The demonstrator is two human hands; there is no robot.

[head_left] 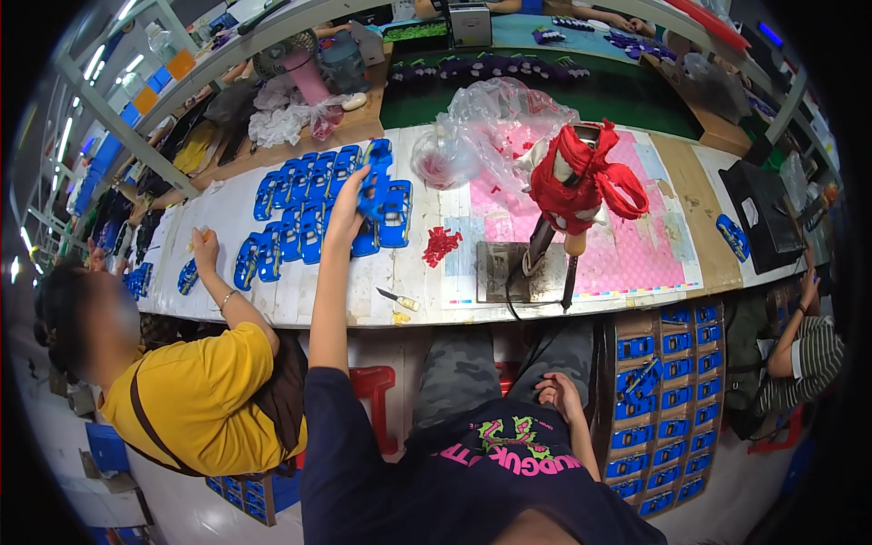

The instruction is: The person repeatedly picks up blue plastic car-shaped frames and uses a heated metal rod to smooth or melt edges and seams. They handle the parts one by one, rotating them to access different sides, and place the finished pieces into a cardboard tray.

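My left arm reaches out over the white bench, and my left hand (pixel 347 205) grips a blue toy car body (pixel 374 186), held above the others. Beneath and beside it stand rows of blue toy cars (pixel 311 229), set close together. My right hand (pixel 560 396) lies on my right thigh with its fingers loosely apart, holding nothing. To the right of the cars is a small heap of red plastic parts (pixel 441 246). A knife (pixel 398 299) with a yellowish handle lies near the bench's front edge.
A bench press (pixel 572 195) wrapped in red cloth stands right of centre, near crumpled clear plastic bags (pixel 495 127). Trays of blue cars (pixel 668 409) stand low at my right. A co-worker in a yellow shirt (pixel 204 395) sits at my left; another person sits far right.
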